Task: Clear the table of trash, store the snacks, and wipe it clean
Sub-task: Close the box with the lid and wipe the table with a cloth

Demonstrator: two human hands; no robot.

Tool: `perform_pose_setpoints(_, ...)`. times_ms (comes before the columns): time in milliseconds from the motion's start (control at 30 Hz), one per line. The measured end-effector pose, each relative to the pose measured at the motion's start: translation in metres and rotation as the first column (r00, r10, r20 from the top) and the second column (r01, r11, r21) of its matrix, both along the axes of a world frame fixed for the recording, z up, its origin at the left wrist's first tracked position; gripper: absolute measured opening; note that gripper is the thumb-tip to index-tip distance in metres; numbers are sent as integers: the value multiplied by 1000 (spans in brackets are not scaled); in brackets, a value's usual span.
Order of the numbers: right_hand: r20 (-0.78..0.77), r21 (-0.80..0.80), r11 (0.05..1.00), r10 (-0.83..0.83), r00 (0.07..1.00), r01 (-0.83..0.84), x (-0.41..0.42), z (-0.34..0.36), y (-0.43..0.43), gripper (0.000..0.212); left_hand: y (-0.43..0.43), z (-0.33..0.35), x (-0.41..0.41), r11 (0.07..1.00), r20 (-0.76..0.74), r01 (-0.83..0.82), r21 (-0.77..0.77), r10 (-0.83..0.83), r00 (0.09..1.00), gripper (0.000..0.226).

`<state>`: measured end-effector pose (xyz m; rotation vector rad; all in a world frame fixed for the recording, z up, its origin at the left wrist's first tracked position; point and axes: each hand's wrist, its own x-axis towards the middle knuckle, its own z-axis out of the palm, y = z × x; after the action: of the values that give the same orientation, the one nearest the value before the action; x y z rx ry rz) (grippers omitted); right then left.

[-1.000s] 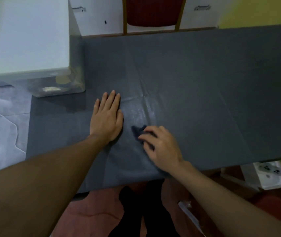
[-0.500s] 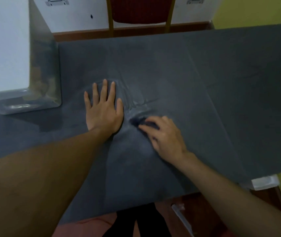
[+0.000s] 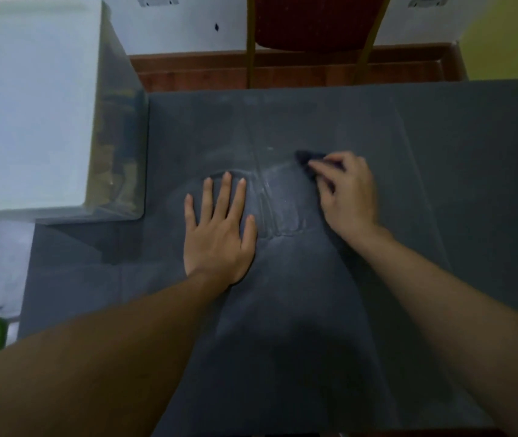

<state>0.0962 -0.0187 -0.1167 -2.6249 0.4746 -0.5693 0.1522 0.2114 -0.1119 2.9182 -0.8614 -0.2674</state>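
Left hand point(image 3: 218, 234): flat, fingers spread, pressing the tabletop point(image 3: 440, 216) near its middle.
Right hand point(image 3: 349, 197): just beside the left, fingers curled, pinching a dark cloth point(image 3: 306, 157) against the tabletop, nearer the far edge.
Damp streaks: between the hands.
Box point(image 3: 31, 105), white lid: far-left corner.
Chair point(image 3: 311, 23): beyond the far edge.
Status: no trash or snacks show on the tabletop. Wiping appears under way, with the right side probably left.
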Motion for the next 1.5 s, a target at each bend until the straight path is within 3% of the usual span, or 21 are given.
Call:
perform_pose_setpoints(67,-7,78,984,-161,987,161,21,1,5,28,0,1,1,1000,-6,2,5,-2,1000,61)
perform_pose_setpoints(100,-18,88,986,-140,990,141,27,2,14,28,0,1,2,1000,-11,3,10,-3,1000,62)
perform_pose_setpoints(167,-11,65,994,93,996,-92,28,4,31,28,-1,1,3,1000,-19,0,22,0,1000,62)
perform_pose_setpoints(233,-16,18,922,388,922,-388,29,8,26,28,-2,2,4,999,-23,-4,34,5,1000,63)
perform_pose_setpoints(300,-60,-65,872,482,874,-486,46,10,4,28,-2,3,4,999,-36,0,35,1,999,63)
perform_pose_setpoints(367,-48,-118,933,337,940,-340,74,7,-19,30,-2,4,4,999,-45,-2,33,3,999,63)
perform_pose_setpoints(467,-34,25,995,-95,995,96,116,6,-35,31,-2,5,5,999,-51,-6,43,8,999,63)
perform_pose_setpoints(500,-36,70,986,-146,989,149,125,6,-29,31,-2,6,5,999,-54,-5,44,8,999,64)
perform_pose_setpoints(533,-35,101,987,-125,991,128,130,7,-19,30,-2,6,5,999,-59,-4,46,7,998,64)
perform_pose_setpoints(600,-14,84,991,102,995,-101,128,6,5,28,-2,6,6,999,-64,-3,55,6,998,64)
perform_pose_setpoints(667,-40,31,922,387,921,-386,123,7,11,26,-2,7,6,998,-73,-6,65,11,997,65)
perform_pose_setpoints(700,-58,4,892,452,890,-453,127,8,6,26,-2,7,6,998,-80,-4,64,9,997,65)
perform_pose_setpoints(767,-64,-36,924,378,924,-381,145,9,-11,27,-2,7,6,998,-87,-1,57,6,996,65)
perform_pose_setpoints(867,-56,12,999,47,997,-47,168,12,-15,27,-2,8,7,998,-96,0,56,5,995,65)
perform_pose_setpoints(900,-68,20,1000,13,998,-11,170,14,-5,26,-2,8,7,998,-99,5,60,1,995,65)
perform_pose_setpoints(967,-88,44,990,139,986,-136,162,17,17,24,-1,8,8,997,-103,12,70,-5,995,65)
perform_pose_setpoints(1033,-79,51,924,381,921,-378,144,17,27,24,-2,9,8,997,-99,6,78,1,995,65)
perform_pose_setpoints(1100,-96,17,867,498,862,-498,137,17,18,26,-2,9,7,997,-101,2,80,6,995,66)
perform_pose_setpoints(1167,-101,-23,912,406,908,-410,143,16,3,28,-2,9,6,997,-101,3,75,4,995,66)
perform_pose_setpoints(1300,-37,43,995,92,995,-90,145,10,8,29,-2,8,6,998,-76,-2,65,6,997,66)
perform_pose_setpoints(1500,-56,-17,890,455,889,-456,101,9,12,28,-2,6,6,998,-70,-9,56,13,997,66)
